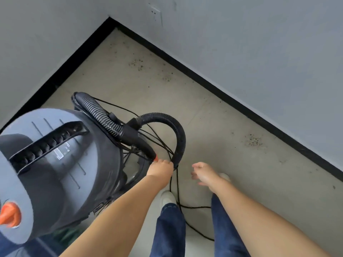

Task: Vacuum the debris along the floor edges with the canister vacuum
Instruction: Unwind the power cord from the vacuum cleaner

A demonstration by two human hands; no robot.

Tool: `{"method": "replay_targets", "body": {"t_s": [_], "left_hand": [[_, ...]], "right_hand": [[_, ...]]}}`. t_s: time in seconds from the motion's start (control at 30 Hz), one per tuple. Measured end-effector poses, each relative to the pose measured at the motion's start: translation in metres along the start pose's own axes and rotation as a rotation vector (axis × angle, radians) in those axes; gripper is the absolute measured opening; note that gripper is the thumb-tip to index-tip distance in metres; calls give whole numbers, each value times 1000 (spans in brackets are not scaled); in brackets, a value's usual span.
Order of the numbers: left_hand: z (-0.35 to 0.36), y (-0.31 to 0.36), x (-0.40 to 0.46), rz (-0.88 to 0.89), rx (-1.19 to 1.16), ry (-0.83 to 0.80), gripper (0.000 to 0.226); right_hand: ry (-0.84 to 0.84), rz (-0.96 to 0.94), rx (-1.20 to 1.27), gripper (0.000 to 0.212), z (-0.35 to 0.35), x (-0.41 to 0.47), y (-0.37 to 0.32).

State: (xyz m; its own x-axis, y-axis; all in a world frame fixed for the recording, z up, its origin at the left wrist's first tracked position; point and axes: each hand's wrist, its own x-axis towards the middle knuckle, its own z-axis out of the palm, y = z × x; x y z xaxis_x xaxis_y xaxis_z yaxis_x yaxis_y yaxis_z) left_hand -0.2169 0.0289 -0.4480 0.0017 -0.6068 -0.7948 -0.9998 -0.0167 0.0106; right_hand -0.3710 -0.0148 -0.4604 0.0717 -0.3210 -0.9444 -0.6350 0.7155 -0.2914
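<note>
the canister vacuum (55, 164) fills the lower left, its base hidden under its own lid and its near side cut off by the frame; the left hand (161, 167) grips the ribbed hose (179, 138) where it loops down, fingers curled round it; the right hand (203, 175) hangs loose just beside, grasping nothing; a black cord (193, 207) trails between the shoes, tangled near the hose; beyond lies bare floor (213, 115); debris (254, 140) sits in blurred specks along the black baseboard (204, 78), toward the corner.
</note>
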Motion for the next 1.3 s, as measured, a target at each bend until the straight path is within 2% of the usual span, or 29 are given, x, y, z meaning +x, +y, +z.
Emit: {"method": "replay_targets", "body": {"t_s": [0.1,0.27,0.37,0.43,0.53,0.6,0.67,0.73,0.83,0.93,1.1,1.3], "left_hand": [[32,9,46,-28,77,-73,43],[88,16,94,-79,175,-124,33],[108,23,106,-99,97,-86,29],[109,25,107,-122,54,-35,28],[114,26,97,-135,-6,61,26],[113,30,78,-118,-24,141,17],[117,36,67,-64,-106,208,35],[124,43,56,-31,-158,245,44],[102,59,31,-11,-169,272,45],[79,70,16,16,-208,250,43],[51,74,12,41,-246,261,45],[-2,69,24,-12,-290,303,49]], "right_hand": [[-39,62,59,34,2,64,7],[-131,254,226,34,41,147,27],[-241,304,335,22,69,167,37],[-313,322,473,22,80,172,42],[-333,327,597,19,83,168,50],[-276,302,616,16,79,161,54],[-174,290,602,20,74,154,55],[-79,298,601,25,69,144,55],[1,295,589,32,56,122,46],[68,257,452,37,39,105,33],[216,181,421,35,12,92,10],[464,-100,441,36,-17,95,-50]]}}
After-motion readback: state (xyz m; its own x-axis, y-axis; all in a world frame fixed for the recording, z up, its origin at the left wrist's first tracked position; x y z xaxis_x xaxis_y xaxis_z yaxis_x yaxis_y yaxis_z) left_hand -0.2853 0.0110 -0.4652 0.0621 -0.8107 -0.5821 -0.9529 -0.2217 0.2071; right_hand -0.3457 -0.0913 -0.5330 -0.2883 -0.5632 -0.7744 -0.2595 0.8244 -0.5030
